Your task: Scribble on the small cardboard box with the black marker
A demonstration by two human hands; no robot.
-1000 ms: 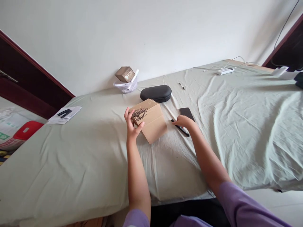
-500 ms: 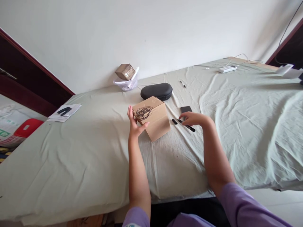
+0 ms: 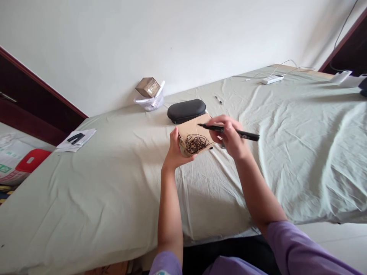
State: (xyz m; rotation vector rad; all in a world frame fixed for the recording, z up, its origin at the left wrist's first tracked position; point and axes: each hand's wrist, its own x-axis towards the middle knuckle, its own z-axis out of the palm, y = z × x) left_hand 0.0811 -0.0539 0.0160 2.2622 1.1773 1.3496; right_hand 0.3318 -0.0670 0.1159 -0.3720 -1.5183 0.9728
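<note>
Both engaged: my left grip (image 3: 175, 154) clasped the scribbled cardboard box (image 3: 191, 130); my right grip (image 3: 234, 143) pinched a black marker (image 3: 250, 135).

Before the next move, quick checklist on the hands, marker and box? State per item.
1. Right grip on the black marker: ok, fingers closed around the barrel.
2. Marker tip bare: ok, no cap on it.
3. Left grip on the cardboard box: ok, thumb along the near edge, fingers at the left side.
4. Box's upper face unmarked: not ok, black scribble on its near part.
5. Tip touching cardboard: cannot tell.
6. Box apart from the black hard-shell case: cannot tell, they overlap in view.
</note>
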